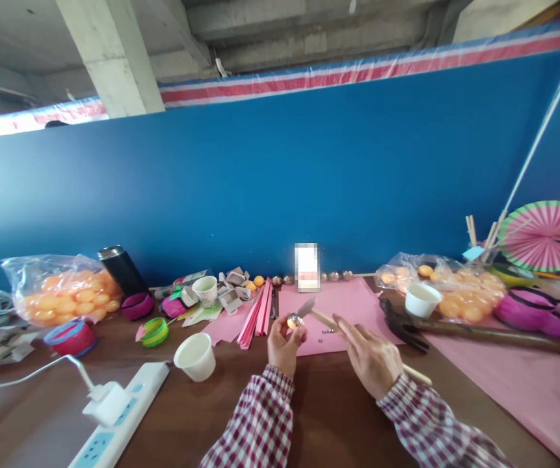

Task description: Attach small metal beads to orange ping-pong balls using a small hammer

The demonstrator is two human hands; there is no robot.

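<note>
My left hand [284, 341] holds up a small orange ball [295, 321] with silvery, shiny pieces on its top, pinched between the fingers. My right hand [370, 354] grips a tool with a pale wooden handle [326, 320]; its dark pointed head [306, 307] is close to the ball. The handle's far end comes out below my right hand. Beneath lies a pink sheet [352, 302] with a few small metal bits [327, 331] on it. Several shiny balls [333, 277] stand in a row along its back edge.
Bags of orange balls [72, 296] stand left and right. A white cup [195, 357], a power strip [128, 416], folded pink strips [263, 312] and a black flask [122, 272] are on the left. A hammer [479, 337] and another white cup [422, 299] lie right.
</note>
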